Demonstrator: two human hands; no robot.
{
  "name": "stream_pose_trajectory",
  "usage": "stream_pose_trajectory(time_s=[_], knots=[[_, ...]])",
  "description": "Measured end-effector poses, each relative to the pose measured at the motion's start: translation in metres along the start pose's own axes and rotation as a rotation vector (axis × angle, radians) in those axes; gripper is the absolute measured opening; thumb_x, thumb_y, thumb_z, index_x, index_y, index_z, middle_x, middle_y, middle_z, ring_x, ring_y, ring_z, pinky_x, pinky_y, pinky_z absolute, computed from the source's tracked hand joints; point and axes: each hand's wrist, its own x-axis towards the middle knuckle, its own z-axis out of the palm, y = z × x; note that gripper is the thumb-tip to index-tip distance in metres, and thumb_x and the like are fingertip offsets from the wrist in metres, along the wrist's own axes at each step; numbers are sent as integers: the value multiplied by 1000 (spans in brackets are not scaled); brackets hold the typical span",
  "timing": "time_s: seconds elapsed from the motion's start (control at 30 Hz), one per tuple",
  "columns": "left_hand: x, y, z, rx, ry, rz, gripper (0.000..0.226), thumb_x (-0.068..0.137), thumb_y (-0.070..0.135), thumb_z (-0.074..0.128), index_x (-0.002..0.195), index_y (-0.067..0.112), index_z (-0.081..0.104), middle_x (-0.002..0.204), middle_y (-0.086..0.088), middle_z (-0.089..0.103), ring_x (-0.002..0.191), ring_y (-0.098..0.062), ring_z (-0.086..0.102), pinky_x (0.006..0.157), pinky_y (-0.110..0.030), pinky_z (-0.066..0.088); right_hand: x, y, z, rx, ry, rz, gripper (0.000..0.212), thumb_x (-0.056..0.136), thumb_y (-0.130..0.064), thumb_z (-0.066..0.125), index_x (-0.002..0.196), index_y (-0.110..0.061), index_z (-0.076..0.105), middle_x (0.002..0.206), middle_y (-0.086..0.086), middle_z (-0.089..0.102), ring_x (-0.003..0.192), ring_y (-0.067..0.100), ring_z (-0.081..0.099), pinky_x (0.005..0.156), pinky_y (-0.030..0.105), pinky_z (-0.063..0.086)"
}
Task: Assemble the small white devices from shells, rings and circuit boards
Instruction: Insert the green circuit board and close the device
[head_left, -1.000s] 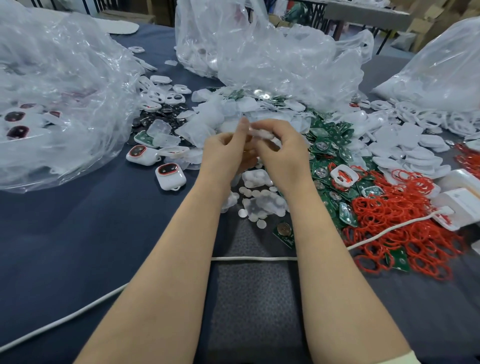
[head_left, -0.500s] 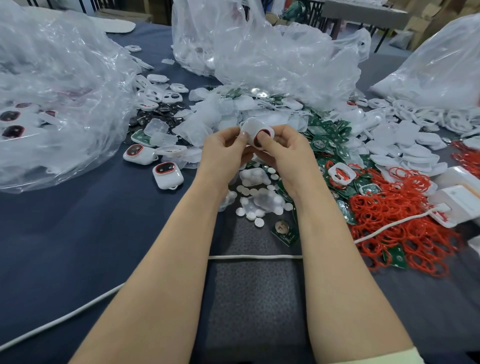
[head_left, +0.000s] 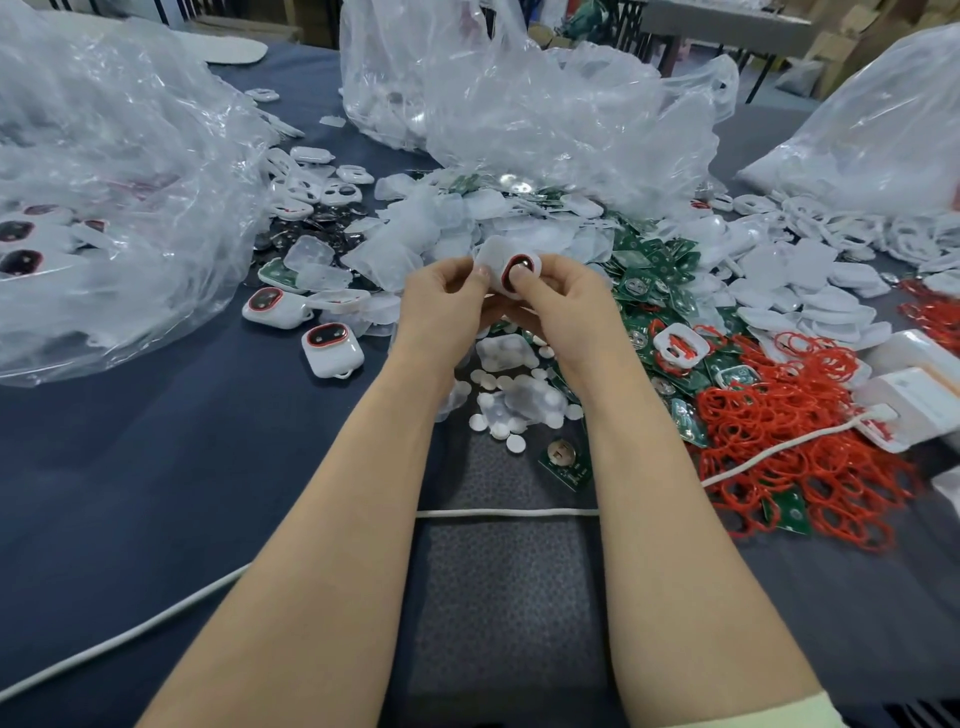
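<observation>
Bottom centre: a white cord (head_left: 509, 513) crosses the dark cloth (head_left: 156, 467) under both forearms. Just above it a loose circuit board (head_left: 563, 462) lies alone. Beyond that is a scatter of small white discs (head_left: 514, 405).

Centre of frame: left hand (head_left: 447, 306) and right hand (head_left: 561, 312) meet above the cloth, both clamped on one white device (head_left: 511, 267). The left thumb sits at its left edge. The right thumb presses on the face beside the red-ringed window. The other fingers curl behind the shell; their exact placing is hidden.

Handling, judged:
- The device looks light, rigid moulded plastic, smooth and probably a little slippery.
- It is best held by opposite edges, with thumbs on the rim and off the window.
- The ring looks soft and could squeeze out of its seat under uneven pressure.
- The board inside likely tolerates no bending, so press flat and evenly.

Right of the hands: a heap of green boards (head_left: 654, 291). At lower right is a tangle of red rings (head_left: 789, 447), limp and likely to snag on one another.

Left of centre: two finished devices (head_left: 330, 351) rest on the cloth.

Further back, right: a pile of white shells (head_left: 810, 296).

Across the upper frame: clear plastic bags (head_left: 545, 114), with more parts visible inside the one at the left.
</observation>
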Motion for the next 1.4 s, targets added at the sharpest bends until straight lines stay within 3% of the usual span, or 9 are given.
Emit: stream_pose_trajectory(time_s=[0.1,0.27,0.53,0.73,0.87,0.97,1.07,1.2,1.4], knots=[[1,-1,0,-19,15,-16,20,99,10,48,95,7,67,88,-7,71,79,-14,70,71,-19,56,-1,0,6,-109,49,-46,13,93,-16,58,101,-9,65,99,16,70,96,31,67,89,49,53],[2,1,-1,-92,47,-17,19,98,19,55,86,9,66,88,-8,71,79,-11,71,71,-17,54,-5,-3,13,-147,34,-98,19,97,-18,53,109,-7,62,104,11,68,101,26,64,93,48,50],[1,0,-2,-95,63,-5,9,97,13,55,90,16,59,86,-8,70,72,-12,71,64,-18,54,-8,-4,16,-288,70,-175,7,97,-18,52,97,-15,58,95,6,67,92,23,62,87,45,50],[3,0,-1,-80,73,-24,9,97,14,55,90,13,59,93,-11,69,81,-18,71,67,-20,56,-8,-5,11,-184,6,-120,13,96,-15,55,106,-12,61,103,8,69,100,22,64,93,46,50],[7,-2,1,47,132,-25,13,99,20,51,101,9,57,104,-14,67,97,-25,68,88,-38,56,-8,-6,14,-145,-90,-110,38,94,-9,55,132,-8,51,122,9,62,114,21,59,101,43,46],[6,0,1,102,163,-38,20,98,25,50,106,7,56,106,-14,67,100,-27,66,94,-47,52,-8,-5,16,-127,-139,-112,42,95,-12,56,136,-12,47,127,7,60,117,17,57,103,41,45],[4,0,1,67,147,-44,23,99,23,50,109,3,59,104,-14,69,94,-23,69,86,-37,57,-9,-5,14,-120,-122,-107,39,97,-12,52,136,-13,45,125,2,59,114,13,57,103,38,46],[1,3,-1,-21,101,-29,11,96,15,56,92,25,55,92,-4,68,77,-10,69,62,-16,54,-6,-3,12,-44,-41,-68,29,97,-9,52,125,-5,47,118,9,65,108,21,63,99,42,49],[-2,4,-4,135,40,36,7,91,21,64,88,21,57,88,-5,71,88,-23,72,81,-37,59,-3,-5,6,-97,-5,-121,35,99,-15,48,133,-18,52,125,1,61,108,17,60,97,42,50]])
